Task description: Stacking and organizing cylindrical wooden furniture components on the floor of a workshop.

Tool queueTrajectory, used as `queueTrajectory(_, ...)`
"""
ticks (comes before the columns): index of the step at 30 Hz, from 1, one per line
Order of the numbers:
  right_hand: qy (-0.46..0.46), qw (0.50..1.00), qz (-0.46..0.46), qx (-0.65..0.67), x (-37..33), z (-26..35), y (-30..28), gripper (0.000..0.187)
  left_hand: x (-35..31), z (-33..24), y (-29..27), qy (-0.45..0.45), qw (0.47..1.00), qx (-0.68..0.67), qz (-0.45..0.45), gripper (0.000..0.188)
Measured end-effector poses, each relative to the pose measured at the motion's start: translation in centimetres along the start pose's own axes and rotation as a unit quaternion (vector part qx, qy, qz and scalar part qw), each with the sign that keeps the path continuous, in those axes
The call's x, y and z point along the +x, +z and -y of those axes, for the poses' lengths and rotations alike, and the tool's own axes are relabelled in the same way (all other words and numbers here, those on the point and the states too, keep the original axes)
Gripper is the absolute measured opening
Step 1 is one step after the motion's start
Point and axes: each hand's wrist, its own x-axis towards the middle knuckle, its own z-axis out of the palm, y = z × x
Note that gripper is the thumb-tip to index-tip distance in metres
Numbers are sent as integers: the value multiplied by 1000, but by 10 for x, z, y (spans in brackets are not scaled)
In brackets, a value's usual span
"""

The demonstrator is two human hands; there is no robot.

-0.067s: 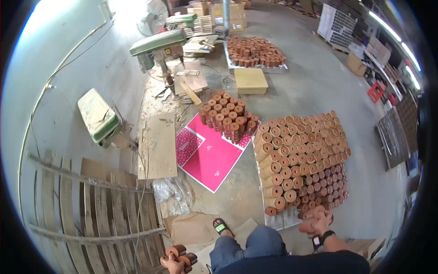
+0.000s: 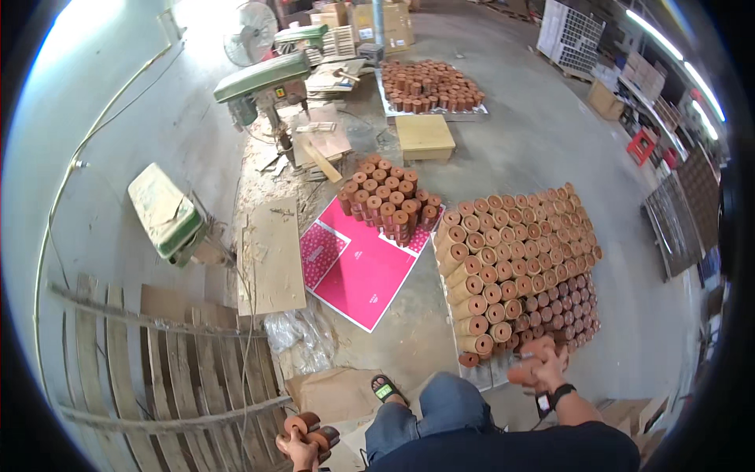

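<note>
My left hand is closed around several reddish-brown wooden cylinders, low beside the slatted wood. At the lower right, my right hand grips brown wooden cylinders, partly hidden by its fingers. It is beside the near edge of a big stack of tan cylinders with holes in their ends. Darker reddish cylinders fill the stack's near right part. Ahead, upright brown cylinders are grouped on the far part of a pink printed sheet.
Slatted wooden pallets lean at the left. Green drill presses stand among wood scraps and sawdust. A yellowish box sits before more brown cylinders at the back. Crumpled clear plastic lies near my foot.
My right hand has risen slightly with its cylinders. The left hand still holds its cylinders, and the whole view has shifted a little.
</note>
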Motion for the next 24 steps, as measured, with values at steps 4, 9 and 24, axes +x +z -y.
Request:
queueTrajectory(4, -55, 998, -34, 24, 30, 67, 29, 72, 83, -53, -24, 49, 997, 9, -52, 73)
queueTrajectory(9, -135, 989, -31, 53, 68, 188, 53, 71, 137, -134, -66, -2, 999, -46, -18, 77)
queueTrajectory(24, -179, 984, 10, 27, 295, 457, 68, 71, 264, -342, -131, 14, 1000, -11, 12, 76)
